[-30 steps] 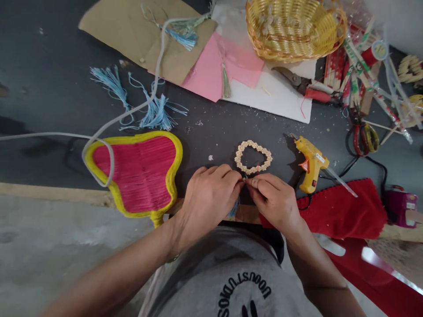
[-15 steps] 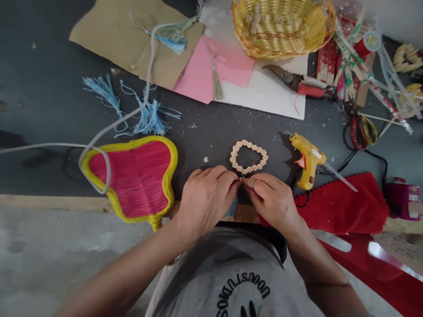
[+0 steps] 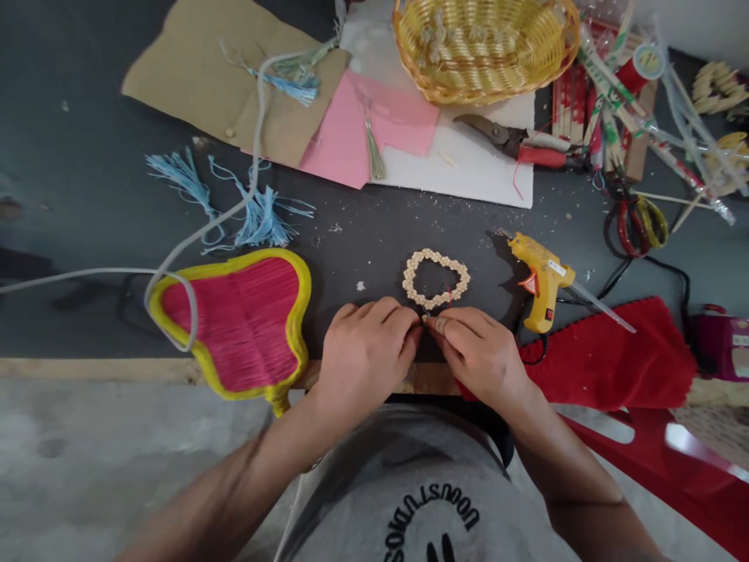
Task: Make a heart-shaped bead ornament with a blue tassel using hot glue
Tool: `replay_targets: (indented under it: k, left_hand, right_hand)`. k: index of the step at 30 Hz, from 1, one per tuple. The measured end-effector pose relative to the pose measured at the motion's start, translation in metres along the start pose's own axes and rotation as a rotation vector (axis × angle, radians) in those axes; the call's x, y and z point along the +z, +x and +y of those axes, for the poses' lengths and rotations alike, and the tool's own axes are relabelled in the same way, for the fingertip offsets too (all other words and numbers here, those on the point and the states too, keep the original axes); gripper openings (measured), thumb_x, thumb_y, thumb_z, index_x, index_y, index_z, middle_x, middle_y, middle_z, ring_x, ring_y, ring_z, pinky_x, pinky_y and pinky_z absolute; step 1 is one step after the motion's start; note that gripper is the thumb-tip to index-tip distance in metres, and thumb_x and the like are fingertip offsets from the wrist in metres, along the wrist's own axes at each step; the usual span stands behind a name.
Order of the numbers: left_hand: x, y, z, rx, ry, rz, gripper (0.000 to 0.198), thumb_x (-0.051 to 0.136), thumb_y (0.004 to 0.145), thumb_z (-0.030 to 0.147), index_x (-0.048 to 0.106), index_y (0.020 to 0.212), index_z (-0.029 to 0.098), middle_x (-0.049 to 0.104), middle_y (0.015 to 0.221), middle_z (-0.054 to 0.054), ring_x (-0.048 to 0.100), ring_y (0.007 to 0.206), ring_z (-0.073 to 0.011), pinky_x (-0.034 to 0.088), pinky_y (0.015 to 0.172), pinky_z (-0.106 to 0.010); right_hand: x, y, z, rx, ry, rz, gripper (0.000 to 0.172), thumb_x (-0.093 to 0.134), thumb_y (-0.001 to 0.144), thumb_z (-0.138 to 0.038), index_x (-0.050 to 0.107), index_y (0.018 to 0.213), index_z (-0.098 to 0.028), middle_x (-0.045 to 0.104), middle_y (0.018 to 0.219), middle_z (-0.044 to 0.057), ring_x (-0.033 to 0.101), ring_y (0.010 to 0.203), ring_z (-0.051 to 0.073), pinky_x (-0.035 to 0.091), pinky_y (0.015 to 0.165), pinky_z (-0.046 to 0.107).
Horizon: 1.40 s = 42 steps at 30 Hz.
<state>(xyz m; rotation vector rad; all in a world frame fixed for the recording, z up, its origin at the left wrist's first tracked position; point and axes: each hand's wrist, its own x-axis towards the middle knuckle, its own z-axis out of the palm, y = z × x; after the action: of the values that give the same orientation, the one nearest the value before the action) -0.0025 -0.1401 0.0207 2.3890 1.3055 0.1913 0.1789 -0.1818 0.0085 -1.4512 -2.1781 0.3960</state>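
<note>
A small loop of pale woven or beaded clusters (image 3: 416, 272) lies on the dark tabletop just beyond my fingertips. Both hands are closed and their tips meet at the loop's near edge. With thumb and fingers, my left hand (image 3: 370, 343) pinches from one side. My right hand (image 3: 483, 351) pinches from the other, the tips pressed close together. Between them shows a tiny pale bit (image 3: 425, 318), apparently the top of a blue tassel whose strands are now hidden by my hands. A red thread (image 3: 449, 295) marks the loop's lower right.
A yellow glue gun (image 3: 541, 277) lies to the right, near red cloth (image 3: 620, 359). On the left are a pink-and-yellow fan-shaped panel (image 3: 249, 324), a grey cable (image 3: 202, 230) and blue tassels (image 3: 263, 218). Pruning shears (image 3: 520, 144) and a wicker basket (image 3: 485, 86) lie farther back.
The view has shifted slightly. My hands stay pinched together at the loop's near edge. Blue strands that showed below my left fingers are now out of sight.
</note>
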Motion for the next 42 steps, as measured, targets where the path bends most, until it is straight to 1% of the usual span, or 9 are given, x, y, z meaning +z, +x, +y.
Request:
replay_targets:
  k: [8,13,16,19,27,29,32,36,42]
  left_hand:
    - [-0.001,0.002,0.002,0.010,0.025,0.012,0.014,0.055,0.090,0.021,0.067,0.083,0.020,0.069,0.080,-0.001,0.065,0.074,-0.0208,0.040,0.067,-0.037]
    - [-0.001,0.002,0.001,0.024,0.025,0.027,0.015,0.054,0.089,0.020,0.066,0.081,0.020,0.070,0.079,-0.001,0.065,0.073,-0.0205,0.040,0.067,-0.037]
    - [-0.002,0.000,0.000,0.033,0.017,0.025,0.014,0.055,0.089,0.021,0.065,0.078,0.020,0.069,0.077,-0.001,0.064,0.070,-0.0196,0.040,0.067,-0.036]
    - [-0.002,-0.003,-0.001,0.037,0.004,-0.008,0.016,0.057,0.090,0.024,0.064,0.076,0.021,0.068,0.075,-0.001,0.063,0.070,-0.0193,0.040,0.068,-0.036]
    - [-0.007,-0.006,-0.009,0.030,-0.086,-0.048,0.011,0.060,0.092,0.029,0.066,0.087,0.021,0.069,0.083,0.000,0.064,0.075,-0.0189,0.043,0.070,-0.035]
    - [-0.009,-0.004,-0.010,0.027,-0.095,-0.025,0.009,0.059,0.092,0.026,0.066,0.093,0.021,0.069,0.087,-0.001,0.065,0.078,-0.0192,0.045,0.071,-0.034]
    - [-0.010,0.000,-0.010,0.092,-0.063,0.018,0.011,0.056,0.094,0.023,0.065,0.098,0.021,0.070,0.092,-0.003,0.065,0.082,-0.0201,0.047,0.074,-0.036]
    - [-0.008,0.003,-0.010,0.153,-0.044,0.019,0.012,0.054,0.095,0.022,0.066,0.098,0.021,0.071,0.094,-0.004,0.065,0.084,-0.0206,0.049,0.076,-0.037]
    - [-0.006,0.005,-0.015,0.175,-0.070,0.005,0.015,0.053,0.096,0.024,0.068,0.096,0.020,0.072,0.091,-0.004,0.066,0.083,-0.0194,0.049,0.076,-0.036]
  right_hand:
    - [-0.002,-0.002,0.002,-0.017,0.006,-0.028,0.019,0.053,0.096,-0.015,0.070,0.092,-0.011,0.070,0.089,0.010,0.063,0.081,0.018,0.055,0.074,0.033]
    - [-0.005,-0.004,0.002,0.003,-0.012,-0.032,0.023,0.049,0.097,-0.014,0.070,0.087,-0.012,0.070,0.087,0.010,0.063,0.079,0.018,0.055,0.073,0.034]
    - [-0.006,-0.006,0.003,0.036,-0.002,-0.008,0.024,0.049,0.097,-0.015,0.070,0.084,-0.014,0.070,0.087,0.009,0.064,0.079,0.018,0.056,0.073,0.034]
    - [-0.006,-0.009,0.004,0.053,0.039,0.035,0.018,0.054,0.095,-0.013,0.070,0.087,-0.013,0.070,0.088,0.010,0.065,0.082,0.018,0.057,0.076,0.033]
    - [-0.002,-0.014,0.001,0.101,0.043,0.063,0.015,0.056,0.093,-0.013,0.071,0.093,-0.011,0.071,0.090,0.010,0.065,0.083,0.019,0.057,0.076,0.032]
    - [0.001,-0.013,-0.001,0.106,0.008,0.048,0.016,0.056,0.095,-0.017,0.070,0.097,-0.011,0.071,0.091,0.010,0.064,0.083,0.019,0.056,0.075,0.032]
    - [0.005,-0.009,-0.004,0.117,-0.057,0.021,0.018,0.056,0.096,-0.025,0.071,0.095,-0.014,0.070,0.088,0.008,0.063,0.081,0.018,0.054,0.072,0.032]
    - [0.009,-0.006,-0.005,0.121,-0.095,0.026,0.018,0.056,0.095,-0.024,0.071,0.089,-0.016,0.070,0.085,0.006,0.061,0.078,0.018,0.051,0.068,0.031]
    - [0.009,-0.004,-0.003,0.118,-0.093,0.027,0.015,0.057,0.093,-0.019,0.071,0.092,-0.018,0.068,0.084,0.004,0.058,0.077,0.018,0.048,0.066,0.030]
